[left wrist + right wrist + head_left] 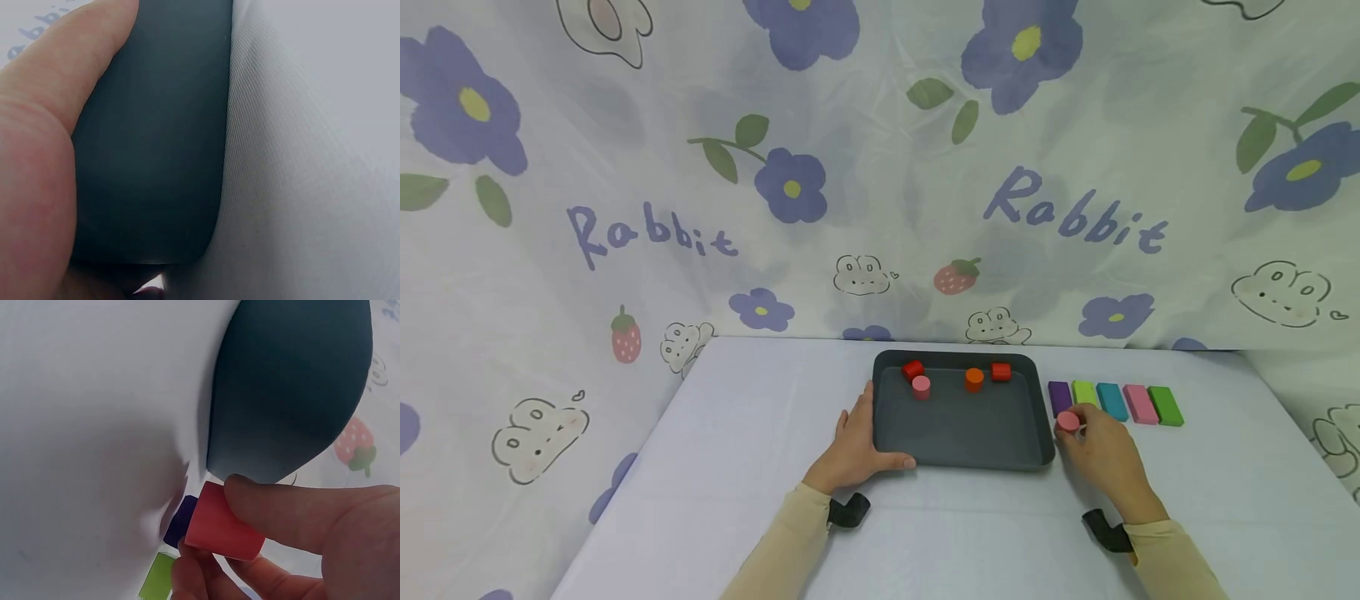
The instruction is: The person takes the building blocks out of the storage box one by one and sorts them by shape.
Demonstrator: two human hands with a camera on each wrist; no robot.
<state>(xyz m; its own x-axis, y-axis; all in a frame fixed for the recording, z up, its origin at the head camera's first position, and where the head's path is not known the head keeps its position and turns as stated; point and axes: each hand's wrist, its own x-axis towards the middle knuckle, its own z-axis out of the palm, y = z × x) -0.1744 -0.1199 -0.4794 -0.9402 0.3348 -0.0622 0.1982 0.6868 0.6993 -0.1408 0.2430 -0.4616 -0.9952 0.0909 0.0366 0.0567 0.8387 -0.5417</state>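
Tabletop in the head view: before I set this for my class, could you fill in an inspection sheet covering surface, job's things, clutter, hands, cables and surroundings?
Surface: white tabletop, faint creases.
Job's things: dark tray with two red cylinders, one pink cylinder and one orange cylinder in its far half; held pink cylinder beside its right edge.
Clutter: five coloured blocks in a row, right of the tray.
Hands: left hand touches the tray's near-left corner; right hand pinches the held cylinder.
Cables: nothing seen.
Surroundings: flower-print backdrop lettered "Rabbit".
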